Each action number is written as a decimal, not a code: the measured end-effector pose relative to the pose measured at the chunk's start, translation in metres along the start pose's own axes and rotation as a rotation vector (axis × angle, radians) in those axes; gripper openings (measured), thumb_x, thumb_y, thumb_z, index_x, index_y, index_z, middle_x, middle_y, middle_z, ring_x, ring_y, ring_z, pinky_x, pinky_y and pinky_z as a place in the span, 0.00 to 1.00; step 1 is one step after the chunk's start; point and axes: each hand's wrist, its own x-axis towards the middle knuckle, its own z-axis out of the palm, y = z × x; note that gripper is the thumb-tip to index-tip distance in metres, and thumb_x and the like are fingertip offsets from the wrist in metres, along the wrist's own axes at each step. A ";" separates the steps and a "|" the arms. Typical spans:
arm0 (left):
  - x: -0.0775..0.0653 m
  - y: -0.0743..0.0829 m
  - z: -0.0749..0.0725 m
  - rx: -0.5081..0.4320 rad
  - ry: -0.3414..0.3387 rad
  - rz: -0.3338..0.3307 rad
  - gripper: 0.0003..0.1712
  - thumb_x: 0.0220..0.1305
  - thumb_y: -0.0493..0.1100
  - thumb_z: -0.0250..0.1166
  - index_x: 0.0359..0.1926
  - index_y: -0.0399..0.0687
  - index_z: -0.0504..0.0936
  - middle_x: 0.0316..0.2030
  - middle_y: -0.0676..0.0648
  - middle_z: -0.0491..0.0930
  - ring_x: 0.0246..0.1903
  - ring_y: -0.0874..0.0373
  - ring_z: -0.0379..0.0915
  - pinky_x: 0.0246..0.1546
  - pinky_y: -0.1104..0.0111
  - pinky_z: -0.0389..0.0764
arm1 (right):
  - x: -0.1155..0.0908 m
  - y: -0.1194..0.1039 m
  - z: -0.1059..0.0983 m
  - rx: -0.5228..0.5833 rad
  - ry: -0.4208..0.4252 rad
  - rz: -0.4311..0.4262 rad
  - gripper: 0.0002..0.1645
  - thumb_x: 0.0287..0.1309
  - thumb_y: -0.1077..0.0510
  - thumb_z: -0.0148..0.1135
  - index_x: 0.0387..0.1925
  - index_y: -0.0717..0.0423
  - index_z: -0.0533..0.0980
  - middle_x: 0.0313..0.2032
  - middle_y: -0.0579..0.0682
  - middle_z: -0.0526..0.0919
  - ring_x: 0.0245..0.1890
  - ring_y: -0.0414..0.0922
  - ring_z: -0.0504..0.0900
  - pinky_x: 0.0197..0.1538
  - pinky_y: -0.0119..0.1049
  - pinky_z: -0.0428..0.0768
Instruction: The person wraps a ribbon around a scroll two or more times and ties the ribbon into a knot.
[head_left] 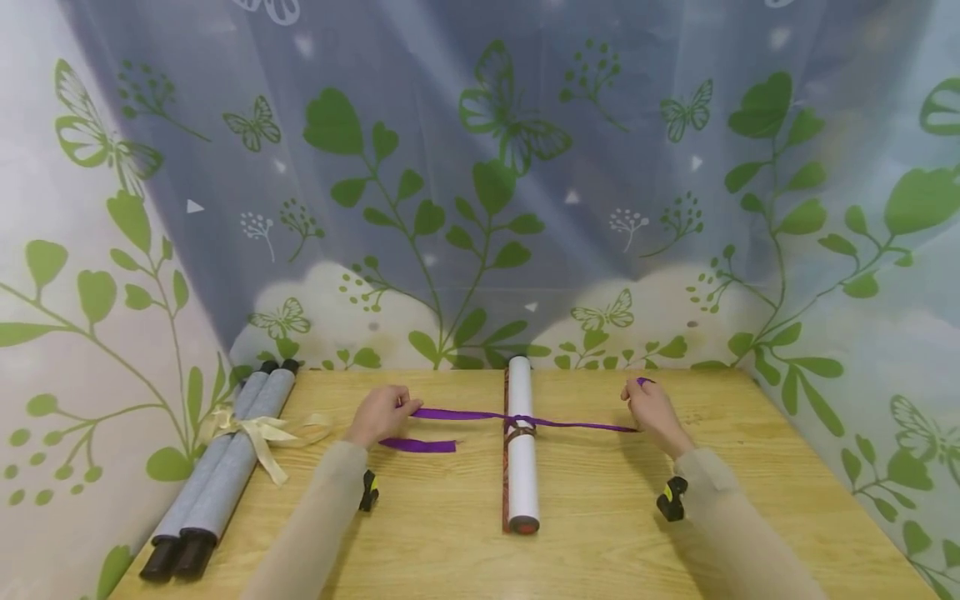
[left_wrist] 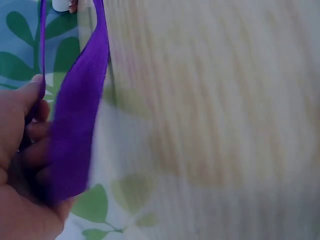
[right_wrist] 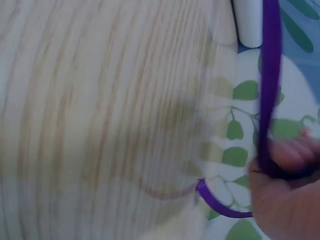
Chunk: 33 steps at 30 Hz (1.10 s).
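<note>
A purple ribbon is wrapped and crossed around a rolled white scroll, which lies lengthwise with a red patterned strip along its left side. Just below the crossing, a thin brown cord also circles the roll. Left of the scroll, my left hand pinches one side of the ribbon between thumb and fingers, its loose tail hanging below. On the opposite side my right hand grips the other end with curled fingers. Both lengths stretch nearly straight between the hands. In the right wrist view, a ribbon tail dangles below the hand.
Two grey rolls with black ends lie side by side at the table's left, tied with a cream ribbon bow. Behind the wooden table hangs a curtain printed with green leaves and butterflies.
</note>
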 end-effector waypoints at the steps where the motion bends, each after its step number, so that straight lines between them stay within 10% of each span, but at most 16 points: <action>1: 0.000 0.000 0.001 -0.004 -0.017 -0.007 0.19 0.68 0.49 0.62 0.21 0.49 0.72 0.15 0.54 0.67 0.16 0.61 0.58 0.19 0.69 0.61 | 0.000 0.001 0.000 0.001 -0.008 0.004 0.25 0.78 0.50 0.33 0.41 0.66 0.71 0.14 0.42 0.61 0.15 0.39 0.59 0.25 0.34 0.66; 9: 0.002 0.012 0.004 -0.039 -0.096 -0.064 0.12 0.72 0.48 0.57 0.37 0.46 0.80 0.28 0.48 0.80 0.24 0.57 0.70 0.26 0.66 0.71 | 0.001 0.003 -0.001 -0.103 -0.040 0.020 0.21 0.73 0.54 0.47 0.23 0.62 0.65 0.19 0.47 0.68 0.24 0.43 0.67 0.33 0.33 0.66; 15: 0.003 0.032 0.012 -0.038 -0.088 -0.064 0.11 0.71 0.47 0.59 0.44 0.46 0.82 0.39 0.44 0.83 0.36 0.53 0.78 0.38 0.59 0.79 | -0.004 -0.002 0.007 -0.359 -0.036 -0.052 0.25 0.70 0.53 0.49 0.47 0.77 0.72 0.37 0.67 0.78 0.36 0.59 0.76 0.38 0.44 0.76; 22: 0.008 0.065 0.028 -0.039 -0.029 0.074 0.11 0.69 0.47 0.61 0.45 0.45 0.82 0.43 0.42 0.83 0.44 0.45 0.79 0.47 0.50 0.78 | -0.012 -0.022 0.041 -0.394 -0.053 -0.212 0.27 0.70 0.54 0.52 0.62 0.69 0.71 0.62 0.69 0.72 0.63 0.68 0.69 0.62 0.62 0.70; 27: 0.009 0.088 0.045 -0.004 -0.052 0.185 0.18 0.69 0.47 0.61 0.53 0.42 0.79 0.50 0.41 0.83 0.50 0.44 0.79 0.54 0.49 0.76 | -0.017 -0.039 0.072 -0.424 -0.060 -0.287 0.23 0.67 0.54 0.58 0.57 0.66 0.76 0.63 0.67 0.72 0.69 0.66 0.62 0.67 0.65 0.60; 33: 0.010 0.111 0.059 0.061 -0.103 0.202 0.22 0.69 0.46 0.61 0.60 0.42 0.75 0.58 0.41 0.79 0.60 0.43 0.73 0.67 0.40 0.58 | -0.021 -0.048 0.098 -0.395 -0.136 -0.262 0.26 0.64 0.52 0.62 0.60 0.60 0.74 0.47 0.58 0.85 0.50 0.55 0.83 0.54 0.53 0.79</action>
